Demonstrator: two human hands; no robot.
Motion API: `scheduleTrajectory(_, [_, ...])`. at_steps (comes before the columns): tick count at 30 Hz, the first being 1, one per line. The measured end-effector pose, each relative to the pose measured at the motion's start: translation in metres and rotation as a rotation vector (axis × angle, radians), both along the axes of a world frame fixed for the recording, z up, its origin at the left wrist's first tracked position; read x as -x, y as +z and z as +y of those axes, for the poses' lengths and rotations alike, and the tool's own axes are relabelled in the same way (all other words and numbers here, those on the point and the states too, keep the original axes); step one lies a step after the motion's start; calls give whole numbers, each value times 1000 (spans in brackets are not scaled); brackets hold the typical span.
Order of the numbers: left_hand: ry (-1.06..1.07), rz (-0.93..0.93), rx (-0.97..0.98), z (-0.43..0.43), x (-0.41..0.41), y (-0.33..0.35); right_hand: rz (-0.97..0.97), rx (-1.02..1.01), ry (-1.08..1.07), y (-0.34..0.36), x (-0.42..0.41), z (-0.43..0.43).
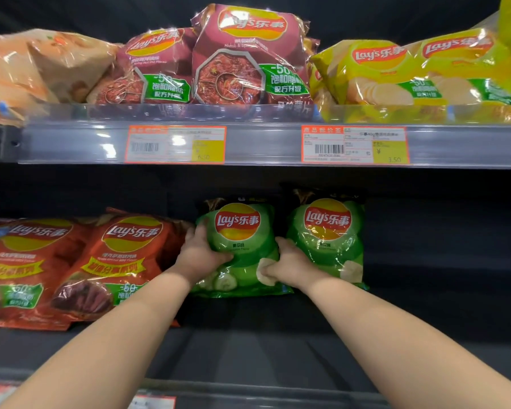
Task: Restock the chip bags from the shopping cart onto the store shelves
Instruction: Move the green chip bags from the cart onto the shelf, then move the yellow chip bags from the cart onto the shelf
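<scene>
A green chip bag (242, 231) stands upright on the lower shelf (425, 305). My left hand (199, 255) grips its left edge, thumb across the front. My right hand (289, 264) grips its right edge, thumb on the front low down. A second green chip bag (326, 231) stands just to the right, touching my right hand's back. Both forearms reach in from the bottom of the view. The shopping cart is out of view.
Two red chip bags (121, 261) lean at the left of the lower shelf. The upper shelf (263, 143) holds maroon bags (248, 60), yellow bags (396, 72) and orange packs (27, 69), with price tags (354, 144) on its rail. Dark bare shelf lies right of the green bags.
</scene>
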State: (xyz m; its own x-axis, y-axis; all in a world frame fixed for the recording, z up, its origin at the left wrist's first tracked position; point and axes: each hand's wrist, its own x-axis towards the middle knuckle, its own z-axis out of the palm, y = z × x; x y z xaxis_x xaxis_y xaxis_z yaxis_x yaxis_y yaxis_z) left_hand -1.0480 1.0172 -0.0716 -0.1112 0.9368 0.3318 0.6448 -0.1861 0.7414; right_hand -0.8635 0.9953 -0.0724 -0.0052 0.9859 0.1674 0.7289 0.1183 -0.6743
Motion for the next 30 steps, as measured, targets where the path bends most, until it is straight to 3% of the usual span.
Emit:
scheduleTrajectory(4, [27,265,10,-11,0,4,-143,-31,5,6,-2,-11])
scheduleTrajectory(8, [104,732,-69,-30,-4,10,-476,-135,-18,20,-5,-27])
scheduleTrajectory(10, [104,878,-73,-40,-6,13,-661,-157,-28,25,-6,-38])
scheduleTrajectory(13, [94,941,-38,-54,-9,19,-783,-164,-24,32,-7,-51])
scheduleTrajectory(19, [109,975,-28,-93,-7,17,-845,-154,33,38,2,-72])
scheduleTrajectory(24, [210,1016,-46,-138,-3,11,-842,-214,154,35,7,-92])
scheduleTrajectory(30, [319,998,84,-208,-12,-3,-855,-312,308,21,-4,-133])
